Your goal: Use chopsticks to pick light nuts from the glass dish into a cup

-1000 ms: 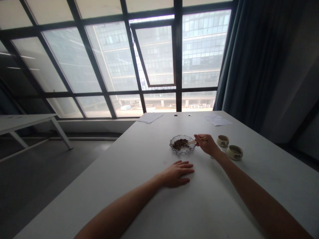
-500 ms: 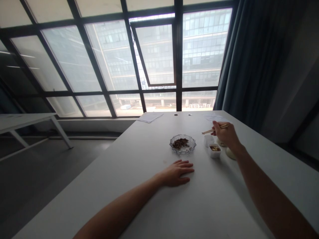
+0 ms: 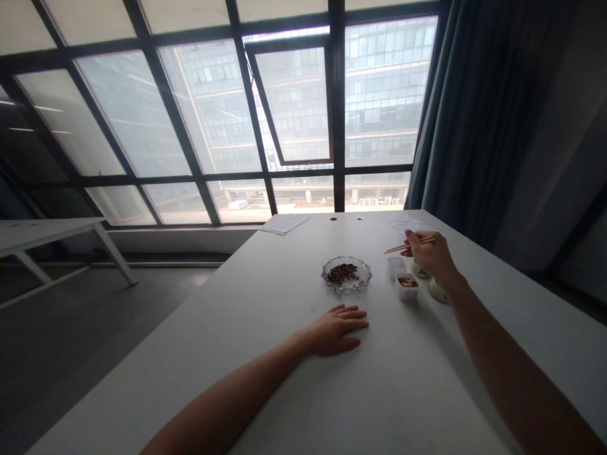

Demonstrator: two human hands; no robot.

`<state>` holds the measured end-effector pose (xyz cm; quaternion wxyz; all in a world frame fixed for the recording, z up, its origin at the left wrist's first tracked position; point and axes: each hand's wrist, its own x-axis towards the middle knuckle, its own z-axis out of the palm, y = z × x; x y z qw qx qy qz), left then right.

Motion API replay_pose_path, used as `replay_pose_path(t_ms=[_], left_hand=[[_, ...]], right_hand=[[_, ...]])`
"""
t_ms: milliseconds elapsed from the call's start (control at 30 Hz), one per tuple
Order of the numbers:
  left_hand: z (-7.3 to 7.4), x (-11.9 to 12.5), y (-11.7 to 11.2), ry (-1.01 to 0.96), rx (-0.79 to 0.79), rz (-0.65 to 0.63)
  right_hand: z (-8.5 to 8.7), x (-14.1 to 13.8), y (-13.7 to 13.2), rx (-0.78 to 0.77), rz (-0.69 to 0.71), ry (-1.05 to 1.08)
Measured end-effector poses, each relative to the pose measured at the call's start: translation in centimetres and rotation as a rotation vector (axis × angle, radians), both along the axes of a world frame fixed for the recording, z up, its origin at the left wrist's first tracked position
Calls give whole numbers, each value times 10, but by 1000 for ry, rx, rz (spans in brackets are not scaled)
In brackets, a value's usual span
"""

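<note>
My right hand (image 3: pixel 430 254) grips a pair of wooden chopsticks (image 3: pixel 403 246), their tips pointing left above the table. Just below the tips stands a translucent plastic cup (image 3: pixel 394 268). In front of it is a second small square container (image 3: pixel 407 292) with pale brown pieces in it. Two cream-coloured rounded things (image 3: pixel 437 292) are partly hidden behind my right hand and wrist. A scalloped glass bowl (image 3: pixel 363 282) holds a heap of dark brown pieces (image 3: pixel 343 273), too small to name surely. My left hand (image 3: pixel 337 330) lies flat, fingers spread, on the table in front of the bowl.
The white table (image 3: pixel 284 392) reaches toward the window wall. Papers (image 3: pixel 284 224) lie at its far left corner and more sheets (image 3: pixel 408 224) at the far right. Another white table (image 3: pixel 52 230) stands at the left. A dark blue curtain (image 3: pixel 455 139) hangs at the right.
The view has shifted very slightly. My right hand and the chopsticks stay almost in place, with the tips appearing a little closer together. The left hand has not moved.
</note>
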<state>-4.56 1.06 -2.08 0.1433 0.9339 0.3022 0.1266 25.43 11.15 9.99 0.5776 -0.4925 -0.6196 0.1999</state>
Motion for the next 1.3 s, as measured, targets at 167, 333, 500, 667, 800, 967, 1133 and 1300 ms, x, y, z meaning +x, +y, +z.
replay_pose_path(t_ms=[167, 333, 500, 667, 800, 967, 1133, 1300], left_hand=[[0, 0, 0, 2, 0, 0], [0, 0, 0, 2, -2, 7], [1, -1, 0, 1, 4, 3], [1, -1, 0, 3, 4, 1], [0, -1, 0, 8, 2, 1], [1, -1, -1, 6, 4, 4], [1, 0, -2, 4, 3, 7], [-1, 0, 0, 3, 4, 1]], right_hand=[[-12, -26, -5, -75, 243, 38], [-39, -48, 1, -145, 413, -69], [-55, -53, 5, -147, 457, -185], [-60, -54, 9, -105, 356, -175], [-58, -57, 8, -96, 324, -165], [-40, -54, -2, -83, 313, -143], [-13, -34, -9, -1, 193, -70], [3, 0, -7, 51, -41, -133]])
